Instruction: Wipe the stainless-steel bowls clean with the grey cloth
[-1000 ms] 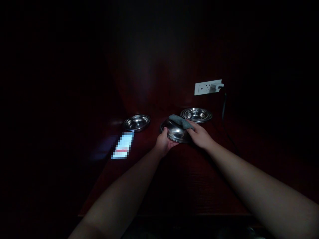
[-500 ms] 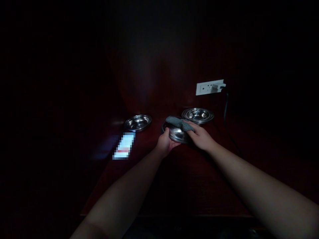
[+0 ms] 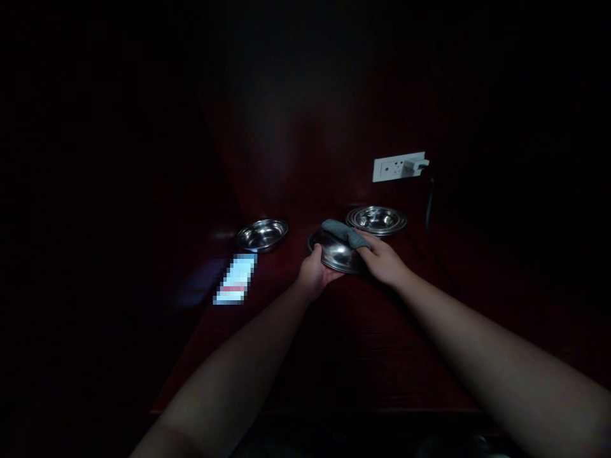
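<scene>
Left hand (image 3: 312, 277) gripping steel bowl (image 3: 340, 256), right hand (image 3: 384, 259) clasping cloth (image 3: 337, 229) against it, stacked bowls (image 3: 378, 220) just behind, wall socket (image 3: 390, 168) beyond.

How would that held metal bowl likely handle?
The metal bowl is probably stiff: its rim shows an even curve in the left hand. Its shiny side may be slippery, though the gray cloth could add grip.

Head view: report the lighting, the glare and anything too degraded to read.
Head view, lighting: very dim, with the outer edges nearly black; head view, glare: pale glints on the held bowl and the stack, none on the cloth; head view, degraded: the bright screen is coarse blocks, its content unreadable.
</scene>
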